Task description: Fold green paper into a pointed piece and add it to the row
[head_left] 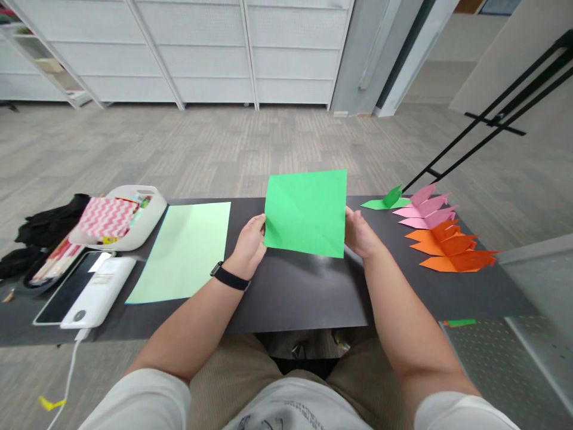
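Note:
A square sheet of bright green paper (306, 214) is held up above the dark table, its face toward me and a faint diagonal crease across it. My left hand (251, 243) grips its left edge, thumb in front and fingers partly behind the sheet. At the right edge, my right hand (360, 233) holds the paper, with its fingertips hidden behind it. A pale green sheet (185, 251) lies flat to the left of my left hand. Beyond my right hand stand folded paper shapes: a green one (388, 199), several pink ones (427, 209) and several orange ones (452, 248).
On the left of the table (304, 298) are a white basket (152, 215) with a pink patterned packet (107, 216), a tablet-like dark device (67, 286) and a white power bank (98, 292) with a cable. Black cloth (51, 224) lies behind. A black metal frame (486, 119) rises at right.

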`<state>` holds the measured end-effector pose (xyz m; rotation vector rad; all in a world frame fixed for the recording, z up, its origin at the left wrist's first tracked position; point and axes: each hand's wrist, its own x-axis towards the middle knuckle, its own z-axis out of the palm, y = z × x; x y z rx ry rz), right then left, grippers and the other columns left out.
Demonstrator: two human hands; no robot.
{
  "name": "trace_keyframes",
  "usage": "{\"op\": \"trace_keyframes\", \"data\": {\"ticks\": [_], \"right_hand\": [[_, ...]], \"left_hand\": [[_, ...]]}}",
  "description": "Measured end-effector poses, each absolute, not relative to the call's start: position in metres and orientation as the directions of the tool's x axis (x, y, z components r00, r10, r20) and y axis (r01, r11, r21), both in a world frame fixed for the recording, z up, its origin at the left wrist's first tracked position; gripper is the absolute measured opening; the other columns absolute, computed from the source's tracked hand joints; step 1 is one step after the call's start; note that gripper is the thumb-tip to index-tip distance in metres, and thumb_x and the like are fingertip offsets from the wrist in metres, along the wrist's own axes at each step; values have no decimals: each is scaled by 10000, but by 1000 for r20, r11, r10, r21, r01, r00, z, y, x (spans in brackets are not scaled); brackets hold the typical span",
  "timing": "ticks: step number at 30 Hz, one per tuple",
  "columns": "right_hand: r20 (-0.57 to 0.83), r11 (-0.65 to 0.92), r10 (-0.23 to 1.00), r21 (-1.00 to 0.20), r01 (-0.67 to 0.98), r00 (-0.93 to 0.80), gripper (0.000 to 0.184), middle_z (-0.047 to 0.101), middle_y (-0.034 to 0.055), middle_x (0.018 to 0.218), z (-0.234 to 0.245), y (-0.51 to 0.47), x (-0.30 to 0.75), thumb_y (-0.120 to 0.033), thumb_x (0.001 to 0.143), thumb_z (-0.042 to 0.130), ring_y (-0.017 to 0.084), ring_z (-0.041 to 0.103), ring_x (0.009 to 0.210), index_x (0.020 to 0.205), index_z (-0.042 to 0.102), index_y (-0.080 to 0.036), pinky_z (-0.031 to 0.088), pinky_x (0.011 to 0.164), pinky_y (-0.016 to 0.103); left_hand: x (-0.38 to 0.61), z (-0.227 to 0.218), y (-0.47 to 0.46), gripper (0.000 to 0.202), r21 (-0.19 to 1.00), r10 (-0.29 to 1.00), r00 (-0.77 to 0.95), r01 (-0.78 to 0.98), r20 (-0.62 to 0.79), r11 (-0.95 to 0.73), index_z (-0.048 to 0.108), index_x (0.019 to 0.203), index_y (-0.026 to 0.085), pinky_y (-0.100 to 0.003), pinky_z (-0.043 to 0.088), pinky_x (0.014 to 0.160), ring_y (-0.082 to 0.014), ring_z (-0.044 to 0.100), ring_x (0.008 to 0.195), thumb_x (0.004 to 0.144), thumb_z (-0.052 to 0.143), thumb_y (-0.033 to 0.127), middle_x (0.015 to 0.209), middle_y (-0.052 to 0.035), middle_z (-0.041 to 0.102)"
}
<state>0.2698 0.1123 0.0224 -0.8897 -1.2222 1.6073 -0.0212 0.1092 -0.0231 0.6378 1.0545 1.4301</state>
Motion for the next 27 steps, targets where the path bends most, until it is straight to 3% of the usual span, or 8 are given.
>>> {"op": "trace_keyframes", "data": {"ticks": [3, 6, 9, 12, 14, 19, 24, 27], "right_hand": [[-73, -111, 970, -982, -152, -234, 742, 790, 72, 1334, 18, 115, 269, -714, 714, 873, 349, 722, 1263, 1315, 667, -330, 606, 1019, 515], [-148, -160, 982, -982, -102, -118, 619, 833, 41, 1196, 13, 125, 277, -446, 657, 913, 328, 780, 1109, 1208, 663, -314, 627, 982, 516], [-231, -240, 968, -968, -76, -101, 536, 850, 25, 1068, 11, 132, 289, -354, 632, 876, 312, 804, 974, 1124, 672, -295, 645, 926, 518], [-309, -326, 938, -940, -98, -156, 544, 856, 28, 1057, 13, 133, 299, -314, 640, 867, 302, 809, 925, 1157, 700, -290, 653, 902, 508], [-339, -369, 918, -920, -129, -205, 574, 856, 38, 1092, 15, 131, 302, -301, 652, 867, 292, 811, 936, 1205, 713, -280, 652, 912, 487], [-296, -363, 908, -908, -209, -295, 571, 841, 70, 1206, 21, 130, 303, -341, 709, 840, 293, 805, 1057, 1263, 723, -261, 631, 996, 483], [-231, -330, 905, -911, -248, -356, 556, 823, 72, 1263, 31, 123, 297, -409, 740, 821, 317, 793, 1120, 1268, 715, -275, 604, 1064, 533], [-212, -328, 899, -906, -268, -384, 583, 815, 62, 1278, 40, 112, 290, -419, 746, 800, 324, 781, 1136, 1307, 716, -283, 597, 1073, 542]], "left_hand": [[-16, -24, 105, 316, 895, 969, -148, -430, -197, 117, 634, 978, 212, -387, 643, 877, -214, 748, 910, 855, 796, 454, 900, -37, 747], [-15, -21, 103, 258, 920, 971, -144, -369, -193, 129, 626, 1012, 220, -407, 655, 885, -212, 745, 953, 906, 743, 424, 1016, -55, 740], [-23, -16, 103, 238, 999, 973, -229, -4, 40, -42, 631, 1154, 226, -456, 642, 985, -211, 727, 1076, 917, 639, 242, 1249, -97, 680], [-33, -8, 100, 547, 762, 914, 24, 543, 406, -353, 634, 1359, 230, -565, 510, 1207, -292, 595, 1391, 836, 611, 69, 1463, -143, 586], [-36, -4, 96, 679, 546, 858, 266, 680, 439, -490, 586, 1494, 248, -624, 385, 1304, -335, 466, 1537, 848, 615, 39, 1585, -150, 522], [-30, 0, 87, 792, 382, 737, 582, 630, 344, -676, 441, 1648, 279, -679, 244, 1362, -383, 307, 1663, 929, 763, 199, 1754, -161, 374], [-17, 1, 83, 862, 319, 683, 613, 606, 398, -729, 412, 1669, 275, -708, 219, 1358, -404, 223, 1696, 916, 832, 254, 1804, -194, 271], [-8, 4, 80, 756, 296, 658, 606, 594, 447, -748, 478, 1619, 255, -720, 227, 1352, -399, 198, 1705, 935, 798, 231, 1813, -207, 241]]}}
